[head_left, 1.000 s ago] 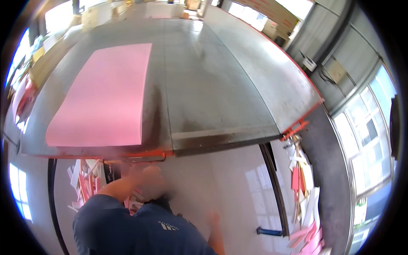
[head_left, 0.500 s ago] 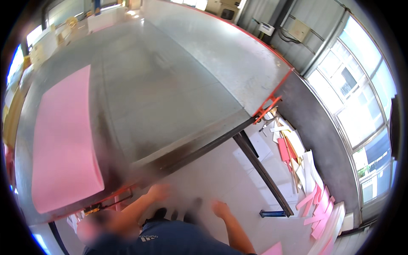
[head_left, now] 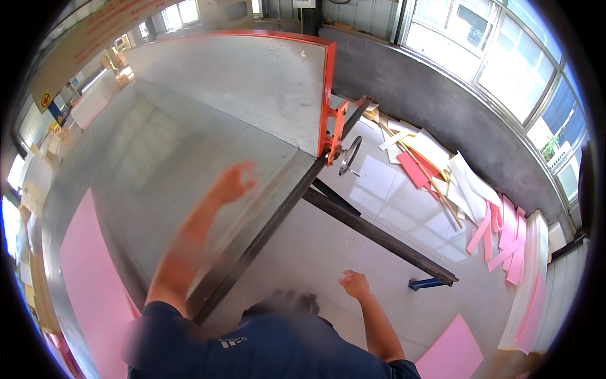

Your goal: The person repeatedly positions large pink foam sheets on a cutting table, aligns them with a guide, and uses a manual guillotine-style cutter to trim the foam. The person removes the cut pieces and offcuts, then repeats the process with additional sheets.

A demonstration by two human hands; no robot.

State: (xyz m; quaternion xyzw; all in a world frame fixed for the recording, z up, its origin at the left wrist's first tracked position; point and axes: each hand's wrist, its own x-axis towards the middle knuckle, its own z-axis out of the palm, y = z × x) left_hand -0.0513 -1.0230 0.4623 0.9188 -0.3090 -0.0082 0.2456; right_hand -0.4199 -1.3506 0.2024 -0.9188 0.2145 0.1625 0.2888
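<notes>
My left hand (head_left: 233, 183) is raised over the bare metal top of a large table (head_left: 170, 158), fingers spread and partly bent, holding nothing. It appears to be above the surface rather than on it; contact cannot be made out. My right hand (head_left: 354, 284) hangs over the floor beside the table's dark edge, its fingers curled in with nothing visible in them. A pink foam sheet (head_left: 91, 271) lies on the table left of my left arm. Along the table's far right side stands a grey upright panel (head_left: 252, 82) with a red frame.
A handwheel (head_left: 350, 156) sits at the panel's red bracket. A dark support leg (head_left: 379, 235) slants out over the tiled floor. White, red and pink offcuts (head_left: 435, 177) lie along the wall under the windows. Another pink sheet (head_left: 451, 350) is on the floor at lower right.
My view has turned rightward. My left hand has risen from beside the table's edge to over its top. My right hand remains over the floor. The upright panel and handwheel now show more fully.
</notes>
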